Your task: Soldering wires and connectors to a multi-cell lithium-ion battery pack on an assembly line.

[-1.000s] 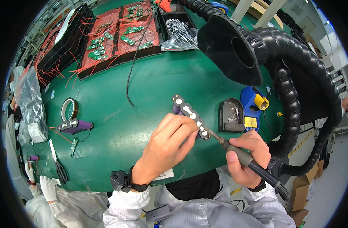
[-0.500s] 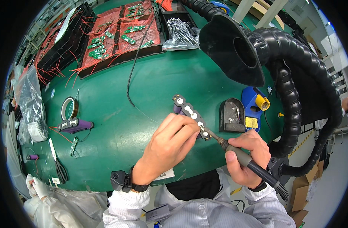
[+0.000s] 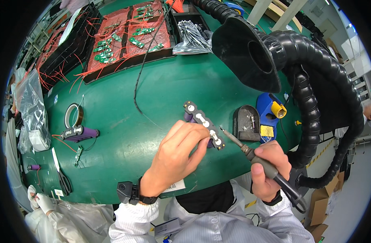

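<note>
My right hand (image 3: pixel 270 169) grips a soldering iron (image 3: pixel 270 168) with a grey and black handle. The iron's tip is a little to the right of the battery pack (image 3: pixel 201 119), apart from it. This pack has a dark holder, pale metal strips on top and purple cells beneath. At its left side, my left hand (image 3: pixel 180 150) has its fingers closed, fingertips by the strips. Thin solder wire (image 3: pixel 151 120) runs from the end of a black tube (image 3: pixel 136 91) into that hand. Its tip inside the fingers is hidden.
A soldering stand (image 3: pixel 268 117) and black tip-cleaning tray (image 3: pixel 246 125) stand right. Above hangs a black fume hood (image 3: pixel 248 56). Circuit boards fill a tray (image 3: pixel 128 62) behind. Left lie tape (image 3: pixel 68 117), another purple pack (image 3: pixel 86 134) and scissors (image 3: pixel 64 180). A gloved person (image 3: pixel 43 202) sits lower left.
The soldering iron has come off the battery pack's strip and drawn back to the right with my right hand. My left hand and the pack have barely moved.
</note>
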The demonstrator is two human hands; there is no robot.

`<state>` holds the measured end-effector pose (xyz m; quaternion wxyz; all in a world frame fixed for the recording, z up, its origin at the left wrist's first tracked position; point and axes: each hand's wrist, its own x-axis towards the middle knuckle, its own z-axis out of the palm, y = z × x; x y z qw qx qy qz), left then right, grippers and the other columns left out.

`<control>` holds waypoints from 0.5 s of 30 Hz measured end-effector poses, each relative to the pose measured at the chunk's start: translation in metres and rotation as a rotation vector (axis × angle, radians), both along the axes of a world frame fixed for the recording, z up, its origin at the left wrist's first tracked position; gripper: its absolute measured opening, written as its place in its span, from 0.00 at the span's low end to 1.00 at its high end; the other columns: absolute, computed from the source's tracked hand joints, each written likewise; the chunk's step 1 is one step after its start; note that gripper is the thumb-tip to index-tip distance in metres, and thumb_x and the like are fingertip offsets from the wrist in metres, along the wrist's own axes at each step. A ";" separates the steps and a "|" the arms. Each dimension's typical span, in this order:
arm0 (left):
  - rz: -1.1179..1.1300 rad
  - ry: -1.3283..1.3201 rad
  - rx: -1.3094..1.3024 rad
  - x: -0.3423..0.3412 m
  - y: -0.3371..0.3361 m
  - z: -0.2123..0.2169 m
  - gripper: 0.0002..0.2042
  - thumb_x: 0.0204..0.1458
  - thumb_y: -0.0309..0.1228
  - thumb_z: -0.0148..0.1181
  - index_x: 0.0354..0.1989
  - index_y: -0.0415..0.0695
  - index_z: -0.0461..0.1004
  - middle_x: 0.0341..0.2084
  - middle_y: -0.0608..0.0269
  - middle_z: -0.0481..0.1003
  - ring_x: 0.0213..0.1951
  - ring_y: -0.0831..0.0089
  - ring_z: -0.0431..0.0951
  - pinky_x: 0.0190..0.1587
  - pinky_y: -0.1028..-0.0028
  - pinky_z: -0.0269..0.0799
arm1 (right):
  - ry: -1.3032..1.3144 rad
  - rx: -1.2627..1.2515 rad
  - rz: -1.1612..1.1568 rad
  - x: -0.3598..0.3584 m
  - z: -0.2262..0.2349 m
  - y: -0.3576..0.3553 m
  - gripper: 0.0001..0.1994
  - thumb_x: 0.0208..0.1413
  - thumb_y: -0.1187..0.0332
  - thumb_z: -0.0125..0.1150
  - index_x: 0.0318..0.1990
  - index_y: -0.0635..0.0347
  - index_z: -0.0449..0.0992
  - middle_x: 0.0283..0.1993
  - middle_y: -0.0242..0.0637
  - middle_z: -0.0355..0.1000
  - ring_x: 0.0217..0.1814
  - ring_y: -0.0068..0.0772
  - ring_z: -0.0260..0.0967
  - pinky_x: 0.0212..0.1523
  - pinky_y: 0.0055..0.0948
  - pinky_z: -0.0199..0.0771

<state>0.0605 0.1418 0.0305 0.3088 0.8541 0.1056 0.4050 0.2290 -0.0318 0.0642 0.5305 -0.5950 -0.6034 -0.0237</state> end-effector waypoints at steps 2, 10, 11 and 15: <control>0.000 -0.006 -0.009 0.000 0.000 0.000 0.10 0.50 0.15 0.68 0.40 0.37 0.78 0.38 0.56 0.80 0.39 0.58 0.79 0.43 0.64 0.77 | -0.048 -0.034 0.045 0.002 -0.004 -0.005 0.17 0.50 0.75 0.76 0.49 0.63 0.81 0.34 0.40 0.77 0.31 0.38 0.75 0.33 0.33 0.74; 0.036 -0.027 -0.027 0.001 -0.003 0.001 0.10 0.50 0.14 0.68 0.40 0.36 0.78 0.37 0.55 0.81 0.37 0.57 0.80 0.42 0.65 0.76 | -0.084 -0.085 -0.320 0.005 -0.029 -0.044 0.16 0.52 0.77 0.75 0.49 0.58 0.84 0.38 0.42 0.74 0.34 0.40 0.74 0.35 0.34 0.75; 0.036 -0.033 -0.033 0.002 -0.003 0.000 0.10 0.50 0.14 0.67 0.40 0.36 0.78 0.37 0.55 0.81 0.37 0.57 0.80 0.41 0.64 0.76 | -0.089 -0.116 -0.347 0.009 -0.032 -0.046 0.15 0.53 0.78 0.74 0.49 0.59 0.84 0.38 0.43 0.75 0.34 0.41 0.75 0.36 0.34 0.76; 0.045 -0.024 -0.056 0.001 -0.005 0.002 0.10 0.50 0.14 0.67 0.40 0.36 0.78 0.36 0.55 0.81 0.36 0.57 0.79 0.41 0.64 0.76 | -0.071 -0.346 -0.304 0.016 -0.038 -0.035 0.12 0.55 0.82 0.69 0.47 0.64 0.83 0.35 0.42 0.76 0.33 0.38 0.75 0.34 0.32 0.73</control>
